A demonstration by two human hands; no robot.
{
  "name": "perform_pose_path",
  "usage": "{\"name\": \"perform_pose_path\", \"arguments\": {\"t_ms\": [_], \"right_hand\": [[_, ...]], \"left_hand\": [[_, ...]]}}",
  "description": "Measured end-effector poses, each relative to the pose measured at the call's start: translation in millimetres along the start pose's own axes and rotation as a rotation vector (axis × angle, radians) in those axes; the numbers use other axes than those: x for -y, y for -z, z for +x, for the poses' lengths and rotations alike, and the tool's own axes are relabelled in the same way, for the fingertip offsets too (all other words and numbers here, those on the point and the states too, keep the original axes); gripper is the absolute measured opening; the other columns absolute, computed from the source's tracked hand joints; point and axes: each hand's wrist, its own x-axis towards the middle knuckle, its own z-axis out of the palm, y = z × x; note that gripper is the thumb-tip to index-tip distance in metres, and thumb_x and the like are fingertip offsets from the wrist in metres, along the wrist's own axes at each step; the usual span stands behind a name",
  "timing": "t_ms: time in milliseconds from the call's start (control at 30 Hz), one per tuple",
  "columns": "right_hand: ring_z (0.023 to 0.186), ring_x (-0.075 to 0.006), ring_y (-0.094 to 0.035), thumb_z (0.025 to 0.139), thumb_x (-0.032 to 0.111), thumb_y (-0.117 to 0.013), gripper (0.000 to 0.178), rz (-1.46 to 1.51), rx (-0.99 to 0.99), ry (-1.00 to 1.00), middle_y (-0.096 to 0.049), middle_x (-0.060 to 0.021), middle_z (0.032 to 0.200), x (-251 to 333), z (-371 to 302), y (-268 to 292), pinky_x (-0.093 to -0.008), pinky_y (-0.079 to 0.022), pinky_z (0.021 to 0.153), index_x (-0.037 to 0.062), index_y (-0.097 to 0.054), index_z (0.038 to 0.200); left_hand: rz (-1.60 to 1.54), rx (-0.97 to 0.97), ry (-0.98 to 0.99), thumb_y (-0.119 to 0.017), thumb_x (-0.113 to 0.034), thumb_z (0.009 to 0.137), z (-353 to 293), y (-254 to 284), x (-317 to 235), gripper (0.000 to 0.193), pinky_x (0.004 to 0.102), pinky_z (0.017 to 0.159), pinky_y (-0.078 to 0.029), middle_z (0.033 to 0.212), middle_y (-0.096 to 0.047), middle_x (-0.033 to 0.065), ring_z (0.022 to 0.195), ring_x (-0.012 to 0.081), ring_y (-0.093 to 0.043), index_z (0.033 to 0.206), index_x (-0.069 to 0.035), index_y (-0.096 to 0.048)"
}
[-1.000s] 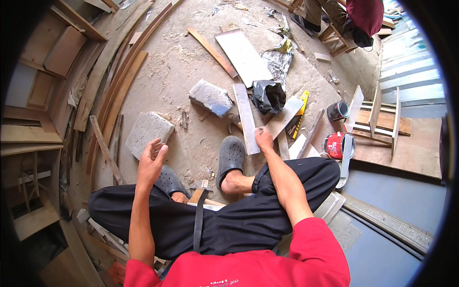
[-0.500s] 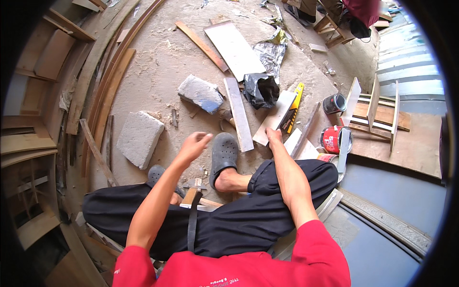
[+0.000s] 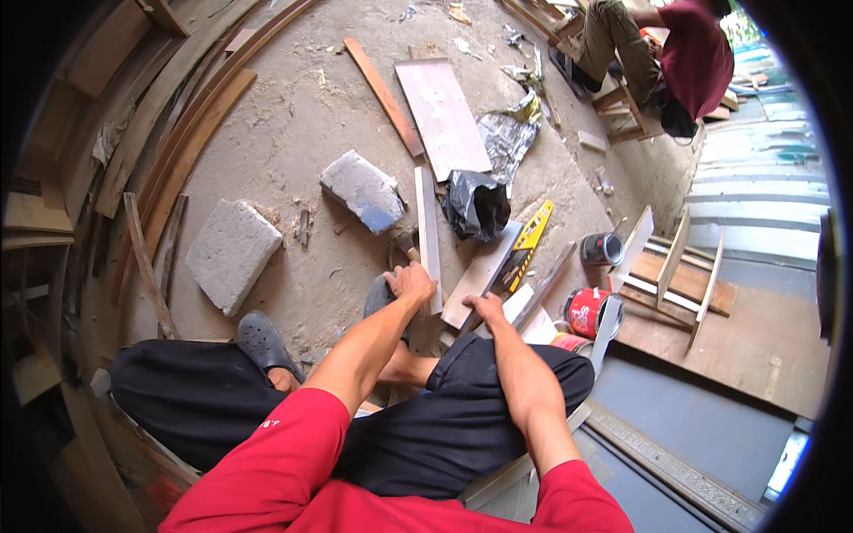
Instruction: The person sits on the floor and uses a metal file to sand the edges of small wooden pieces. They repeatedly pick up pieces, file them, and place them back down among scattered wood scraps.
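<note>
My left hand is closed at the near end of a narrow pale board, which stands tipped on its edge. A hammer lies just beyond that hand, its handle partly hidden. Farther right, my right hand grips the near end of a wider whitish board, tilted with one long edge showing. Against this board rests a yellow-and-black handsaw. My grey clog is partly covered by my left hand and forearm.
Two concrete blocks lie ahead left. A black-and-silver plastic bag sits beyond the boards. Paint cans and a small wooden frame stand right. Another person sits far right. Long planks line the left.
My left hand has moved right and forward onto the narrow board, which has tipped onto its edge. The board under my right hand has tilted. My view has shifted, showing more of the other person.
</note>
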Motion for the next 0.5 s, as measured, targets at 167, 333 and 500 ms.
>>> {"name": "perform_pose_path", "arguments": {"t_ms": [167, 333, 500], "right_hand": [[0.055, -0.0168, -0.055, 0.068, 0.016, -0.072, 0.029, 0.270, -0.049, -0.085, -0.059, -0.0073, 0.071, 16.7, -16.9, -14.3, -0.0316, -0.043, 0.044, 0.0011, -0.060, 0.090], [0.072, -0.0212, -0.062, 0.066, 0.011, -0.070, 0.030, 0.281, -0.193, -0.017, -0.065, -0.0115, 0.083, 5.9, -5.2, -27.7, -0.0341, -0.051, 0.064, -0.0032, -0.063, 0.091], [0.091, -0.0333, -0.064, 0.064, 0.020, -0.067, 0.046, 0.171, -0.543, 0.051, -0.066, -0.0213, 0.099, 3.8, 0.2, -0.5, -0.0392, -0.049, 0.084, -0.0048, -0.060, 0.103]], "left_hand": [[-0.150, -0.087, -0.032, -0.056, -0.032, 0.083, -12.8, 5.1, 1.0, 0.041, 0.0490, 0.101, -0.030, 0.114, -0.061, 0.0132, 0.116, 0.0292, -0.051, 0.113, -0.006, -0.060], [-0.430, -0.149, -0.100, -0.048, -0.035, 0.087, -27.8, 32.5, 36.8, 0.047, 0.0495, 0.091, -0.044, 0.110, -0.061, 0.0271, 0.106, 0.0429, -0.056, 0.112, 0.005, -0.052], [-0.461, -0.187, -0.244, -0.042, -0.033, 0.091, -65.9, 80.1, 74.2, 0.045, 0.0540, 0.090, -0.044, 0.103, -0.059, 0.0364, 0.098, 0.0495, -0.058, 0.109, 0.008, -0.046]]}}
